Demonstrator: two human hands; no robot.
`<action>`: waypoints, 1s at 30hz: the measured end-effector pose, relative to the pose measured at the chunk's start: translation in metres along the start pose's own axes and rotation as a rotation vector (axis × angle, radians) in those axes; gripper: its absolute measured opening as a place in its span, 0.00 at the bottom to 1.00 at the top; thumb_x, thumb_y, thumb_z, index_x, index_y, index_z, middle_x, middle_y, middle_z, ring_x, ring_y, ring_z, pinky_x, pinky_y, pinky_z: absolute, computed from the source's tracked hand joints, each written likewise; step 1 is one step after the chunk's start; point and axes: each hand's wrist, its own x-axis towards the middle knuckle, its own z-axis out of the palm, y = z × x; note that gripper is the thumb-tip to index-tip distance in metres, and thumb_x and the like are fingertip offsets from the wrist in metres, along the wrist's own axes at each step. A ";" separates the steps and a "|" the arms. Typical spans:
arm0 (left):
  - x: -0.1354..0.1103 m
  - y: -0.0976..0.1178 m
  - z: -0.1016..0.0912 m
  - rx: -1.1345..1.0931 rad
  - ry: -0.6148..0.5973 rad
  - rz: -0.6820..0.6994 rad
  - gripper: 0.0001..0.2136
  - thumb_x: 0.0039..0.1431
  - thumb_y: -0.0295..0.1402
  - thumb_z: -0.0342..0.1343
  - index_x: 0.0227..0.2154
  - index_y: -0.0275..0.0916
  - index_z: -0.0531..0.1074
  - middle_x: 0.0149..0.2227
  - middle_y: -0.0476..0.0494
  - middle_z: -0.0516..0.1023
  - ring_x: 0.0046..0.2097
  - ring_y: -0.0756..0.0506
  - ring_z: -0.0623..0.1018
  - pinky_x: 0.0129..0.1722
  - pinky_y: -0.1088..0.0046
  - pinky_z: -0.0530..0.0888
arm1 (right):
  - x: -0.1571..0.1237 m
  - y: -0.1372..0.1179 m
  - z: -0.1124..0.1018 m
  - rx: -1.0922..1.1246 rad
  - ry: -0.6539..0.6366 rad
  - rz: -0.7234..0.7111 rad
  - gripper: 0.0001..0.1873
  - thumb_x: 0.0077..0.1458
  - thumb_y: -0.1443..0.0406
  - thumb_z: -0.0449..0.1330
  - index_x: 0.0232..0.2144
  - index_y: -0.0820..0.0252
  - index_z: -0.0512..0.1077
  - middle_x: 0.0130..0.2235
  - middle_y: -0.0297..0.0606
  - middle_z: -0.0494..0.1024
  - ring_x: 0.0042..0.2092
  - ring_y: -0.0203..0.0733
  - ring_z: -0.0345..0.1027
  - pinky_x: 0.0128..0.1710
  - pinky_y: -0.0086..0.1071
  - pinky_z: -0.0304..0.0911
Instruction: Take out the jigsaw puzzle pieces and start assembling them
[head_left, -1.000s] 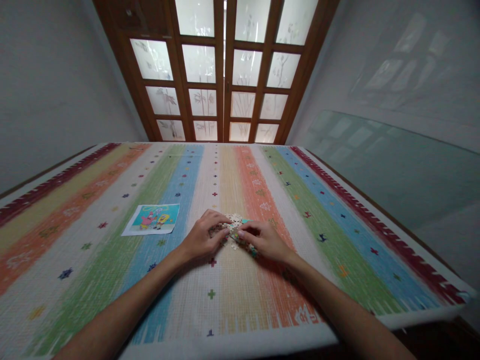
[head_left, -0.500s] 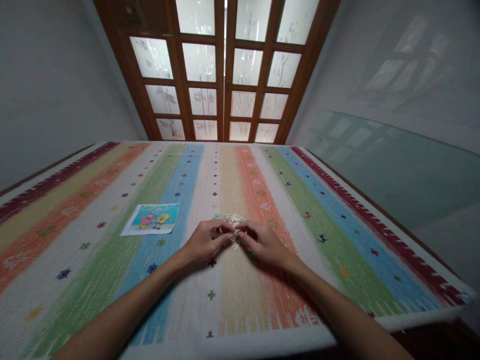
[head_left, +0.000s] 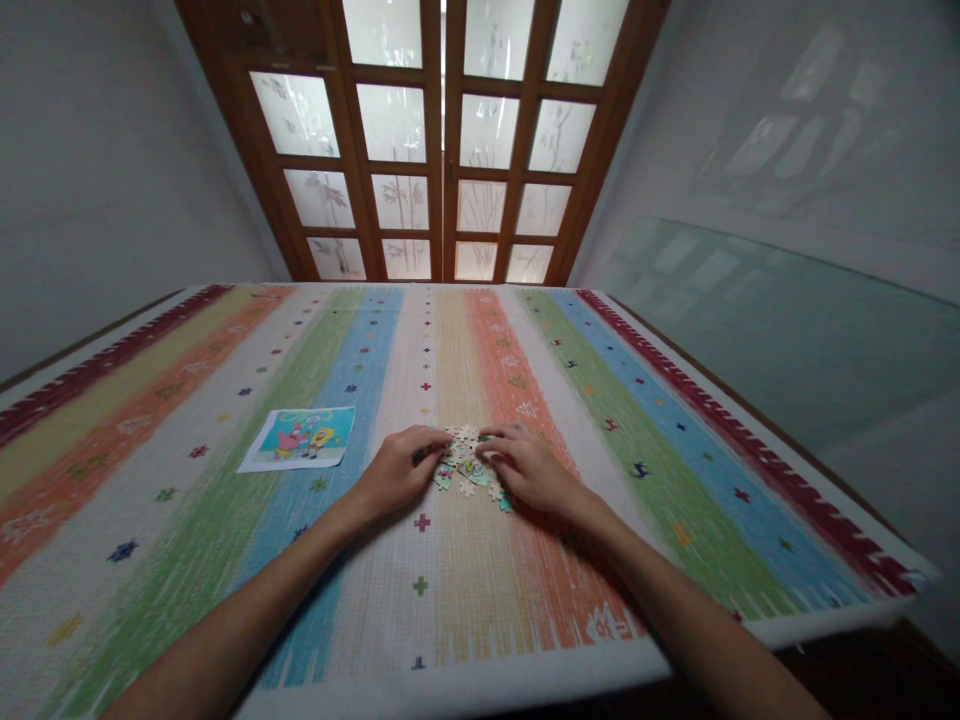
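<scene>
A small heap of jigsaw puzzle pieces (head_left: 466, 462) lies on the striped cloth in the middle of the table (head_left: 450, 590). My left hand (head_left: 395, 470) rests on the heap's left side with its fingers curled over some pieces. My right hand (head_left: 525, 467) sits on the right side, fingers bent and fingertips on the pieces. What either hand pinches is too small to make out. A cartoon reference picture (head_left: 298, 437) lies flat to the left of my left hand.
The table's cloth has coloured stripes running away from me. A glass pane (head_left: 787, 330) leans against the right wall. Wooden doors with frosted panes (head_left: 442, 140) stand beyond the far edge. The near table edge is just below my forearms.
Both hands have moved slightly apart and farther from me over the heap, and several pieces show between them now. The camera has tilted a little.
</scene>
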 end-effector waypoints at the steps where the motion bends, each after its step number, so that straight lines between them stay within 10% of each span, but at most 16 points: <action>1: -0.001 0.001 -0.001 0.025 -0.020 0.034 0.10 0.65 0.29 0.55 0.44 0.42 0.80 0.43 0.41 0.83 0.45 0.41 0.80 0.50 0.60 0.75 | -0.001 0.000 -0.004 -0.021 -0.028 -0.011 0.13 0.63 0.70 0.58 0.44 0.55 0.81 0.52 0.46 0.78 0.52 0.52 0.68 0.54 0.49 0.61; 9: -0.009 0.004 0.012 0.264 -0.168 0.345 0.17 0.67 0.28 0.56 0.57 0.44 0.72 0.56 0.38 0.75 0.59 0.37 0.71 0.59 0.51 0.68 | -0.002 -0.011 -0.007 -0.044 -0.102 -0.128 0.13 0.60 0.64 0.66 0.48 0.56 0.79 0.48 0.45 0.74 0.52 0.51 0.65 0.53 0.46 0.62; 30: -0.005 -0.005 0.010 0.250 -0.060 0.307 0.07 0.71 0.29 0.52 0.43 0.41 0.75 0.49 0.40 0.79 0.53 0.39 0.73 0.54 0.54 0.72 | 0.001 0.001 -0.005 0.001 -0.007 -0.032 0.12 0.69 0.66 0.54 0.35 0.61 0.75 0.41 0.44 0.75 0.45 0.47 0.67 0.48 0.42 0.62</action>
